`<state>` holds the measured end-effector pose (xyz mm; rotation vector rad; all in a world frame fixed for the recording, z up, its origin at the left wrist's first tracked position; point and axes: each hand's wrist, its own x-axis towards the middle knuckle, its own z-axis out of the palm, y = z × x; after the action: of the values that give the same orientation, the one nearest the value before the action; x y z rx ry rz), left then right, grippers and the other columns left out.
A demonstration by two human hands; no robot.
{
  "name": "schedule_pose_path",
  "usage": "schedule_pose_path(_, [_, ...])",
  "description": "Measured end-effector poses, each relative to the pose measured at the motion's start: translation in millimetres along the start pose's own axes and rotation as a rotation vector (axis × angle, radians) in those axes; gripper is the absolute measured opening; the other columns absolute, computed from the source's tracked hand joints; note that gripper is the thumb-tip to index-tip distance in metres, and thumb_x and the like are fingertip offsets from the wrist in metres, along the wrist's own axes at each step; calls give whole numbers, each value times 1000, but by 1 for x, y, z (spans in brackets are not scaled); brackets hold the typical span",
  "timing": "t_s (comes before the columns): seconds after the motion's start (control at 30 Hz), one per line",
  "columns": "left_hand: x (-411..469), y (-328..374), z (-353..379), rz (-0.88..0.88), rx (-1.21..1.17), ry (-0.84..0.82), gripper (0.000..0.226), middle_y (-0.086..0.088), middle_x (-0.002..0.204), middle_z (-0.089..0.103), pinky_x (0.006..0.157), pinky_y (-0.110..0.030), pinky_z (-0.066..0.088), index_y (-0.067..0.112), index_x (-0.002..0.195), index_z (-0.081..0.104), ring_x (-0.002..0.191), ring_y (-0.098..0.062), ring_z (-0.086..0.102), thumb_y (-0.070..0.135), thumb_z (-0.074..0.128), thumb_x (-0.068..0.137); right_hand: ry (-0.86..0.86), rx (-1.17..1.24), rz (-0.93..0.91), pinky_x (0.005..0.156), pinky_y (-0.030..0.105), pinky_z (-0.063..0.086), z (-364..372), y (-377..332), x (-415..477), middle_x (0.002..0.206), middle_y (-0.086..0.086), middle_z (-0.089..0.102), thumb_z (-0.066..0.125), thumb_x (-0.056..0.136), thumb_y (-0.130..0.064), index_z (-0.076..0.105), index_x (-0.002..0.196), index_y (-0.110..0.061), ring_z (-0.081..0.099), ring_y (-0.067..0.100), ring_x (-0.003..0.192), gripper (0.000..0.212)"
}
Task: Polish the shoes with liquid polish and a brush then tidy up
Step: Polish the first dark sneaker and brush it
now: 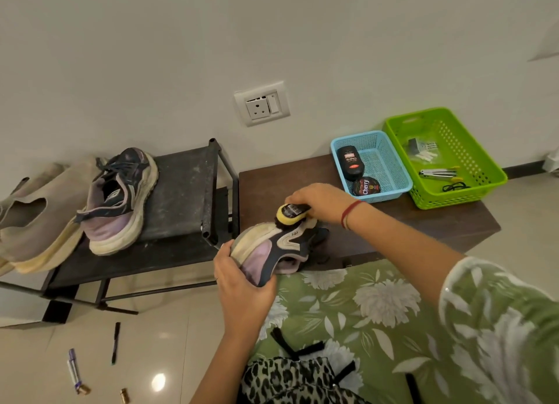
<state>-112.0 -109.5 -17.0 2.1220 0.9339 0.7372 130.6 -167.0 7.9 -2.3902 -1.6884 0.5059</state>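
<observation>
My left hand [242, 282] grips the heel of a lilac, navy and cream sneaker [272, 246] tipped on its side at the front edge of a dark brown table [423, 222]. My right hand [320, 202] holds a yellow-backed shoe brush [290, 214] with its bristles pressed on the sneaker's sole edge. The matching sneaker [121, 201] stands on a black rack [181, 191] to the left. A black liquid polish bottle [351, 163] and a round polish tin [366, 186] lie in a blue basket [393, 161].
A green basket [472, 149] with small tools stands right of the blue one. Beige slip-on shoes [36, 216] sit at the rack's left end. A pen [115, 343], a marker [74, 370] and small brass pieces lie on the tiled floor. A wall socket [261, 104] is above.
</observation>
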Motion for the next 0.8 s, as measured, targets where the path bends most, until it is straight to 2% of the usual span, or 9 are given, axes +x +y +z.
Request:
schedule_pose_path(0.13, [0, 3, 1, 5, -6, 0, 90, 0, 119, 40, 87, -48, 50, 9, 134, 35, 113, -26, 47, 16, 85, 59, 27, -11, -104, 93, 36, 42, -6, -24, 8, 126, 4, 60, 53, 86, -5, 52, 134, -29, 54, 26, 113, 53])
schedule_pose_path(0.2, [0, 2, 0, -3, -6, 4, 90, 0, 119, 40, 87, -47, 51, 9, 134, 35, 113, -24, 47, 16, 86, 60, 29, 3, -120, 96, 35, 40, 3, -23, 4, 130, 3, 58, 54, 86, -4, 51, 135, -27, 52, 25, 117, 55])
schedule_pose_path(0.3, [0, 2, 0, 12, -2, -9, 89, -1, 121, 40, 88, -47, 51, 10, 134, 35, 115, -25, 47, 20, 85, 61, -13, 22, 77, 101, 33, 37, 5, 18, -1, 138, 5, 53, 58, 86, -7, 48, 138, -24, 49, 26, 126, 56])
schedule_pose_path(0.37, [0, 3, 0, 8, -2, -1, 89, 0, 121, 40, 89, -47, 50, 10, 134, 34, 115, -25, 47, 20, 85, 61, 12, 62, 115, 102, 32, 36, 3, 22, -3, 138, 5, 53, 61, 85, -8, 49, 138, -24, 48, 25, 127, 57])
schedule_pose_path(0.5, [3, 2, 2, 8, 8, 19, 88, 3, 117, 39, 88, -45, 51, 12, 133, 35, 113, -23, 47, 17, 85, 60, 43, 87, -54, 97, 32, 37, 9, -8, -3, 130, 2, 59, 60, 83, -5, 53, 134, -24, 51, 24, 119, 55])
schedule_pose_path(0.63, [1, 2, 2, 19, 19, 8, 89, 2, 118, 39, 87, -41, 50, 10, 134, 35, 114, -25, 47, 14, 84, 60, -1, 212, 242, 100, 31, 42, 13, 45, -9, 131, 4, 60, 73, 75, -9, 53, 135, -25, 55, 24, 120, 66])
schedule_pose_path(0.67, [1, 2, 2, 11, 13, 14, 89, 3, 117, 39, 85, -38, 50, 10, 134, 35, 114, -25, 47, 13, 84, 60, 2, 237, 258, 100, 32, 42, 14, 46, -9, 130, 3, 60, 75, 73, -9, 53, 135, -27, 55, 23, 120, 68])
schedule_pose_path(0.8, [4, 1, 5, -14, -5, 21, 86, 7, 113, 36, 84, -26, 41, 11, 132, 37, 110, -18, 44, 10, 83, 60, 34, 262, 89, 99, 31, 40, 18, 17, -3, 132, -3, 59, 70, 74, -7, 55, 132, -29, 52, 17, 120, 64])
